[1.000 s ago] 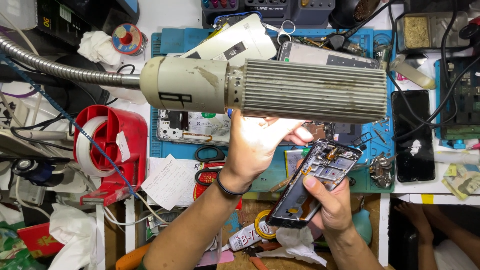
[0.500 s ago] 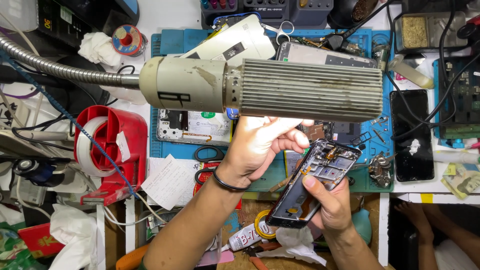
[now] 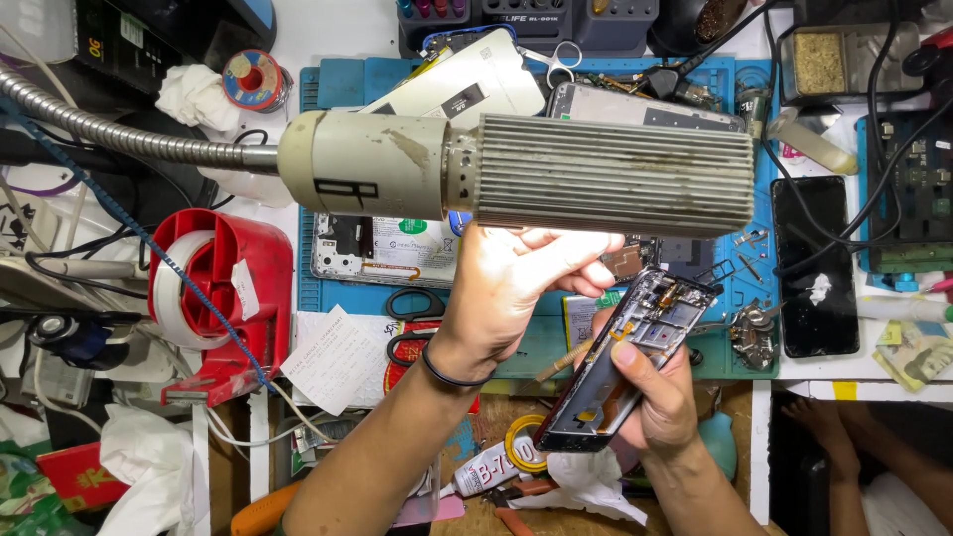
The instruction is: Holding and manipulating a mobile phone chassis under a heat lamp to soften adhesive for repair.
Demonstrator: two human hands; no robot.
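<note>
1. Centrally, left hand [image 3: 506, 298] raised under the ribbed lamp head [image 3: 516, 177], fingers [image 3: 571, 253] loosely curled and holding nothing, tips close to the opened phone [image 3: 630, 357].
2. Right hand [image 3: 655, 397] gripping that opened phone from below, fingers wrapped round its lower half, thumb across the frame.
3. Phone tilted, bare insides facing up, held above the front edge of the blue mat [image 3: 347, 84] on the counter [image 3: 328, 30].
4. Red tape dispenser [image 3: 223, 288] well apart on the left; black scissors [image 3: 412, 318] beside the left wrist.
</note>
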